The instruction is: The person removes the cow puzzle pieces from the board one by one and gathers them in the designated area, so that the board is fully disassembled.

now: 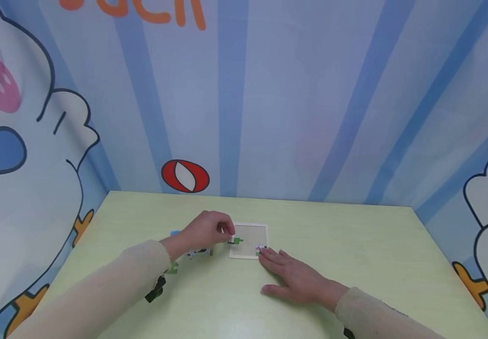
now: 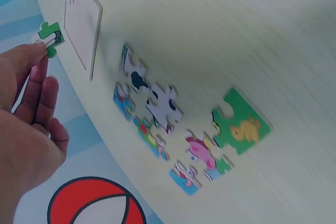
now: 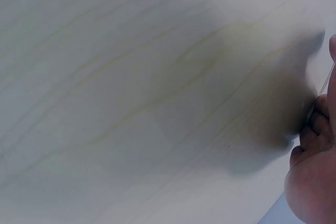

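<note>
My left hand (image 1: 207, 229) pinches a green and white puzzle piece (image 2: 51, 38) between thumb and fingertip, close over the left side of the puzzle tray (image 1: 249, 255). The tray is a shallow white-rimmed frame with a pale grey bed. In its lower right corner sits another small puzzle piece (image 1: 261, 247), partly covered by fingertips. My right hand (image 1: 293, 278) lies palm down with straight fingers, its fingertips on that corner piece and the tray's right rim. In the right wrist view only part of the right hand (image 3: 315, 150) appears at the edge.
Several loose puzzle pieces lie left of the tray, partly under the left forearm in the head view. Among them are a green piece with a yellow chick (image 2: 245, 128), a pink-patterned piece (image 2: 201, 150) and a black-and-white spotted piece (image 2: 163, 107). A printed wall (image 1: 277, 117) rises behind the table (image 1: 354, 245).
</note>
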The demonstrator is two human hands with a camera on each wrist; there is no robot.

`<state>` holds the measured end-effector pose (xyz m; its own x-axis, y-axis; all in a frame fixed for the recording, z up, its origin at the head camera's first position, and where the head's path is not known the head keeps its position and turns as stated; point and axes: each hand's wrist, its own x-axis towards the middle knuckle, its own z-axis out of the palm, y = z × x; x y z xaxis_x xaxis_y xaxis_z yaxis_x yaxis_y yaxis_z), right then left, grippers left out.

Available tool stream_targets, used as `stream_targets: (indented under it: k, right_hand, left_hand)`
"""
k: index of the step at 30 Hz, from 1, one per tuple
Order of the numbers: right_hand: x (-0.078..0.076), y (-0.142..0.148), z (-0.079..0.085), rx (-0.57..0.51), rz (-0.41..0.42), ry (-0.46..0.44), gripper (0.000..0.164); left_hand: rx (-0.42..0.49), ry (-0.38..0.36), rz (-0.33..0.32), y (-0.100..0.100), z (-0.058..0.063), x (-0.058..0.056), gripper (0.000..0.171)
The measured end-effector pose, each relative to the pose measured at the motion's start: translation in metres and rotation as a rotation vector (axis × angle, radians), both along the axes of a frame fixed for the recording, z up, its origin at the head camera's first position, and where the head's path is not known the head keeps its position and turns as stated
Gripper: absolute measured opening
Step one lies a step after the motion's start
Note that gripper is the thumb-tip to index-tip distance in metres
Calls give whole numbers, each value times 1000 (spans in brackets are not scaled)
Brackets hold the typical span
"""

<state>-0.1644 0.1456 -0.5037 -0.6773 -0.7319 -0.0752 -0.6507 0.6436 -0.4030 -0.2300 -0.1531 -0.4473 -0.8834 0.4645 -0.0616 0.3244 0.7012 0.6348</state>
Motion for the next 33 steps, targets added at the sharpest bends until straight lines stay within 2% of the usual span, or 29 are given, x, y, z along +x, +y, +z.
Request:
stream_targets:
  k: [11, 16, 26, 33]
  right_hand:
    - [-1, 2, -3, -1, 6, 34, 80]
    - [-1, 2, -3, -6, 13, 48, 80]
    - [-1, 2, -5, -24, 23, 55, 80]
    - [-1, 0, -5, -13, 16, 50, 80]
  left_hand:
    - [4, -38, 31, -36, 10, 12, 9]
    - [-36, -56, 46, -51, 11, 17, 8]
    - [-43, -77, 59, -75, 5, 32, 10]
    - [-44, -117, 111, -87, -2, 41, 11]
